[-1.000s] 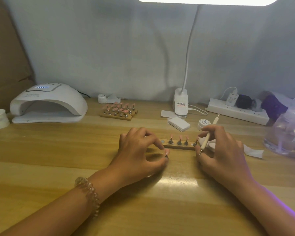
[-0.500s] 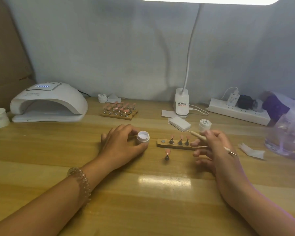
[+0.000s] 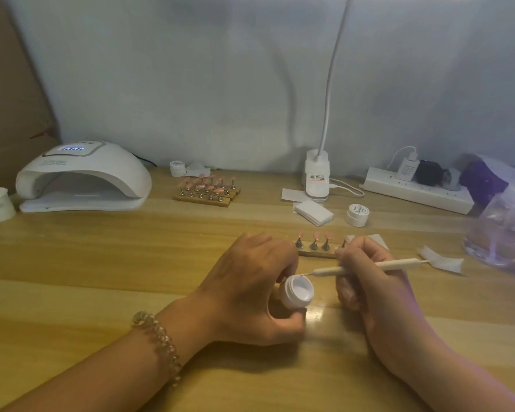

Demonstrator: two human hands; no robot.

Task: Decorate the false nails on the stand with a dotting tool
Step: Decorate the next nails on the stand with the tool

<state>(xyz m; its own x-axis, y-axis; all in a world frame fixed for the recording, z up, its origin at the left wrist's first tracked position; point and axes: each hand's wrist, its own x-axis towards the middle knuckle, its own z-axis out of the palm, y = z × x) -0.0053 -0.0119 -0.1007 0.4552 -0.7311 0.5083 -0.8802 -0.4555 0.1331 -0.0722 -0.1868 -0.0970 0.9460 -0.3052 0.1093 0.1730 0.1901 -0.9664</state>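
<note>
Head view, from my remote seat: both forearms come in from the bottom edge and meet near the middle of the tabletop [image 3: 101, 263]. My left hand [image 3: 250, 289] is curled round a small white jar [image 3: 298, 291], fingers over the top and thumb beneath, tilting it so the open mouth faces the right hand. A beaded bracelet [image 3: 158, 343] sits on that wrist. My right hand [image 3: 366, 281] pinches the dotting tool [image 3: 369, 266] near its front end, the other fingers folded under. The pale shaft lies almost level, its rear end pointing right and its thin metal tip at the jar's upper rim. I cannot tell whether the tip touches what is inside.

The wooden stand [image 3: 315, 253] lies just behind the hands, its right end hidden by my right knuckles. The pink false nails [image 3: 315, 235] stand upright on it.

Farther back are a white nail lamp [image 3: 84, 176] at the left, a second stand of nails [image 3: 207, 191], a clip desk lamp [image 3: 317, 176] and a closed white jar [image 3: 357, 215].
</note>
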